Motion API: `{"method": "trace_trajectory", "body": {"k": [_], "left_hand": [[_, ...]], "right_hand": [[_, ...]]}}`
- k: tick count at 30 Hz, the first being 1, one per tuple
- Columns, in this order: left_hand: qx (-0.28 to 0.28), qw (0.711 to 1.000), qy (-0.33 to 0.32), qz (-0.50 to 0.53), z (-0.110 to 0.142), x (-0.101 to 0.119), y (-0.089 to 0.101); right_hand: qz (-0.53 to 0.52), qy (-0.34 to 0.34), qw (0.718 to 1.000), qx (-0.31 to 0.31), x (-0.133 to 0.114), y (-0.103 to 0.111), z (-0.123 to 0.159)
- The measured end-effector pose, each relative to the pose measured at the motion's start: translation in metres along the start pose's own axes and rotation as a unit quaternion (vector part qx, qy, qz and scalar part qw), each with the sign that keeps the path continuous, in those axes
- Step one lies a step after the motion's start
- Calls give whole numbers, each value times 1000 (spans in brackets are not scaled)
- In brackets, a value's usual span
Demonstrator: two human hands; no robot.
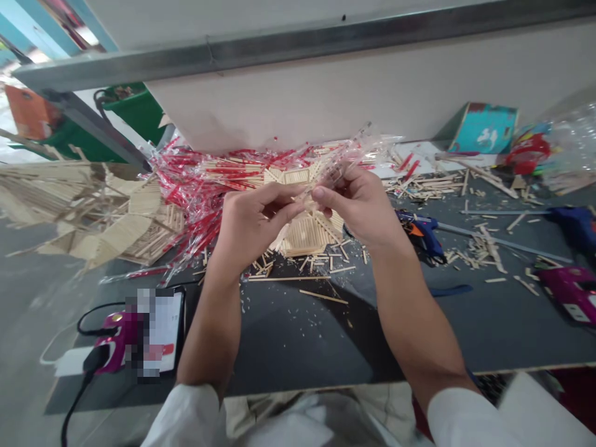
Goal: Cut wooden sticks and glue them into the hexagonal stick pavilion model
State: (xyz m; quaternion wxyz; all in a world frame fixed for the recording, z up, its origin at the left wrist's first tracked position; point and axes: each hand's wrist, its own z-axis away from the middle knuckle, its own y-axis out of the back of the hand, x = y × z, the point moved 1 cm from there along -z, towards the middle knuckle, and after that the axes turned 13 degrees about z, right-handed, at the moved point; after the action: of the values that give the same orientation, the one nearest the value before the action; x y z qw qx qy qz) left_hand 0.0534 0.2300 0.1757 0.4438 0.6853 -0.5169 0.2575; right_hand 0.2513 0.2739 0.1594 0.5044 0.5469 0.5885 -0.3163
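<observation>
Both of my hands are raised over the table and meet at a thin clear plastic wrapper (336, 164). My right hand (363, 205) is closed around it, thumb on top, and its far end sticks up past the fingers. The fingertips of my left hand (251, 223) are pinched at its near end; whether a stick is inside cannot be made out. Below and behind the hands sits a structure of glued flat wooden sticks (305, 236), partly hidden by them. Short cut stick pieces (319, 262) lie in front of it.
Red-and-clear wrapped sticks (200, 180) are heaped behind and left. A larger stick structure (93, 211) stands at the left edge. Blue glue guns (431, 239), scattered sticks (433, 185) and a magenta power block (568, 292) lie right. A phone (167, 323) lies front left.
</observation>
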Motion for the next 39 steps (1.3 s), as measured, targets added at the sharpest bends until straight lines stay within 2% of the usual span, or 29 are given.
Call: {"method": "trace_trajectory", "body": {"k": [7, 13, 19, 23, 28, 31, 36, 39], "left_hand": [[-4, 999, 31, 44, 0, 7, -1], [-89, 994, 27, 53, 1, 10, 7], [-178, 984, 19, 2, 3, 8, 22], [-200, 980, 1, -11, 3, 9, 29], [-199, 980, 0, -12, 3, 13, 37], [-161, 987, 8, -28, 4, 13, 47], [-181, 977, 60, -99, 5, 2, 67], [-183, 964, 81, -176, 3, -9, 74]], "right_hand": [[5, -8, 999, -44, -4, 1, 6], [18, -9, 995, -102, -9, 4, 14], [1, -23, 991, -134, -7, 0, 16], [-1, -23, 989, -147, -7, -6, 17], [5, -14, 995, -103, -12, 2, 16], [16, 1, 999, -42, -7, 20, 12], [9, 14, 993, 117, 20, 56, 0], [17, -14, 989, 144, 40, 70, -7]]}}
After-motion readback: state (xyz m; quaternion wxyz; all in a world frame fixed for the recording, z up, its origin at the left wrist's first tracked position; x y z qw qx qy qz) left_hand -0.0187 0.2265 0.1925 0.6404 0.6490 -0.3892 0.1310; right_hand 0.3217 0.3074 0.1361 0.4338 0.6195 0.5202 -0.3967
